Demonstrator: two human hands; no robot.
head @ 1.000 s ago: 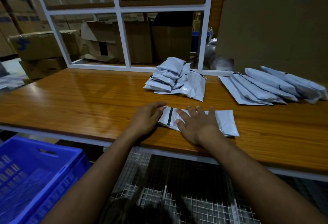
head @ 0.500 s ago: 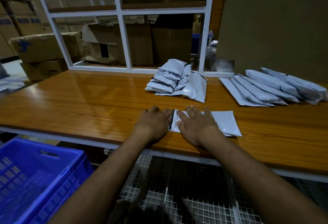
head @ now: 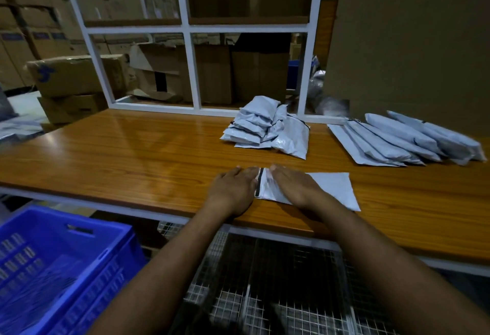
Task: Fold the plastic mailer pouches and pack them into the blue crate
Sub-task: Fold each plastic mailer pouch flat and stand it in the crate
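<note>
Left hand [head: 233, 189] flat on the table [head: 132, 154], fingers straight, fingertips touching the left end of the pouch [head: 328, 189] where the black strip shows. Right hand [head: 294, 186] flat on top of the same pouch, fingers straight and pressing down over its left part. Hands just beside each other, neither gripping anything (both palms down). Likely reason: right hand pins the plastic so it cannot slide on the glossy wood while left hand creases the turned-over end. Fold judged in progress, not finished; right part of pouch lies flat and uncovered.

Pouch near the front edge of the table, slightly right of centre.

Toward the back edge, middle: loose heap of folded pouches [head: 265, 128], stacked unevenly, presumably finished and waiting for packing. Toward the back right corner: row of flat pouches [head: 397, 141], overlapping like shingles, probably the unfolded supply, within reach of the right hand.

Blue crate [head: 53, 260] below and left of the table's front edge. Contents unclear; picture blurred there.
</note>
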